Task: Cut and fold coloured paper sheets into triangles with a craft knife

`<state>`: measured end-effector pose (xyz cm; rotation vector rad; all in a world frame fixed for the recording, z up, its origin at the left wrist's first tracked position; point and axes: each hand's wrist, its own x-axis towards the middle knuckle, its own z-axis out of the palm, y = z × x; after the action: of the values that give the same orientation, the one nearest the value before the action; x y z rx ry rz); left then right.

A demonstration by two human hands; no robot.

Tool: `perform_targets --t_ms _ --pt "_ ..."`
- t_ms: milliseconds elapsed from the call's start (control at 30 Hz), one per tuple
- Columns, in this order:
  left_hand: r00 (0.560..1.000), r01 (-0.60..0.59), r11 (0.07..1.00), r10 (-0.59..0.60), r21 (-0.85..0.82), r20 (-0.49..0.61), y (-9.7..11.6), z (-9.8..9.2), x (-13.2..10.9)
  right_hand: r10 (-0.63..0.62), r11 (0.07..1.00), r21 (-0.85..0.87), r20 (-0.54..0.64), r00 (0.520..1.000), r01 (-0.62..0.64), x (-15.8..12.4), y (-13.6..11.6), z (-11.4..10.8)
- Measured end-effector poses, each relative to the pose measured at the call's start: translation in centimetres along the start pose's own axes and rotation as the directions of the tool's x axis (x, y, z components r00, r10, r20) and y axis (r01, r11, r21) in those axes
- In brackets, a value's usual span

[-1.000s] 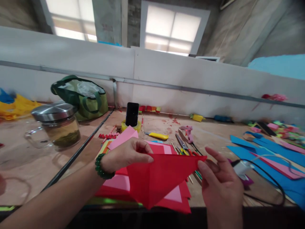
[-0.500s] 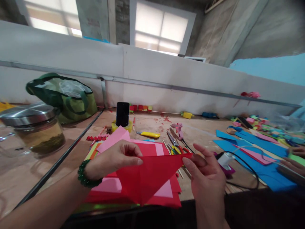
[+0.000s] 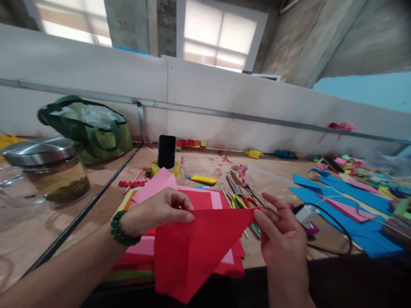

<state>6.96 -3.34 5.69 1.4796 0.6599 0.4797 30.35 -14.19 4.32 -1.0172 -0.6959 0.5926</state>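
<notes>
I hold a folded red paper sheet (image 3: 195,252) in the air just above the table's near edge. My left hand (image 3: 157,210), with a green bead bracelet on the wrist, pinches the sheet's upper left edge. My right hand (image 3: 281,237) pinches its right corner between thumb and fingers. The paper hangs down in a point toward me. Under it lies a stack of red and pink sheets (image 3: 205,199) on the wooden table (image 3: 279,177).
A glass jar with a steel lid (image 3: 48,171) and a green bag (image 3: 93,128) stand at the left. A black phone (image 3: 166,151), a yellow knife (image 3: 201,179), scissors (image 3: 236,192), a black cable (image 3: 334,226) and blue sheets (image 3: 346,201) lie beyond. Another person's hand (image 3: 398,222) shows far right.
The red paper has opened out from a flat triangle into a wider hanging sheet, its left side dropping lower. Both hands keep their pinch. The view shifted slightly.
</notes>
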Motion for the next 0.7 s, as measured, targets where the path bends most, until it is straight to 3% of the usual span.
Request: perform_targets --t_ms 400,700 --pt "1.000 -0.007 0.999 0.006 -0.046 -0.013 0.02 0.19 0.21 0.111 0.993 0.045 -0.096 0.989 -0.107 0.50 0.12 -0.15" --pt "0.998 -0.054 0.997 0.055 0.057 -0.011 -0.66 -0.14 0.38 -0.031 0.997 -0.066 -0.057 0.998 0.027 -0.07 0.35 -0.50"
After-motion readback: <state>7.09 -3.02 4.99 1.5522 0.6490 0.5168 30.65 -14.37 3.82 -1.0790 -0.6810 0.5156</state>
